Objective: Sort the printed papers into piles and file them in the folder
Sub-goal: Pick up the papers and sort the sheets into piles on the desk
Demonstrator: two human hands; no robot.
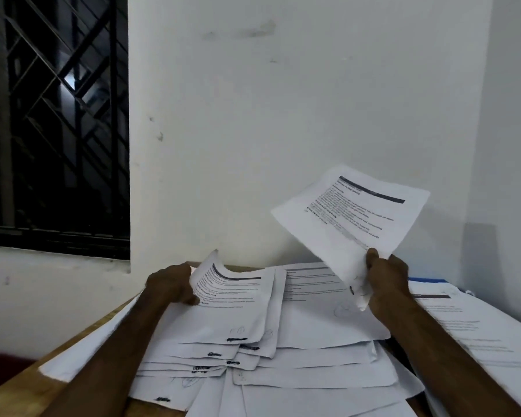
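Several printed papers lie fanned in loose piles over a wooden table point(21, 383). My right hand point(385, 281) pinches the lower corner of one printed sheet point(352, 218) and holds it up, tilted, above the table in front of the white wall. My left hand point(172, 284) grips the curled top-left edge of the left pile of papers point(223, 314). A middle pile point(313, 314) lies between my hands. Another stack point(475, 326) lies at the right, with a blue edge point(427, 279), perhaps the folder, showing behind it.
The table stands in a corner of white walls point(283, 115). A dark barred window point(54, 121) is at the upper left. More sheets overhang the table's near edge point(298, 398). A dark red surface point(0, 365) shows at the lower left.
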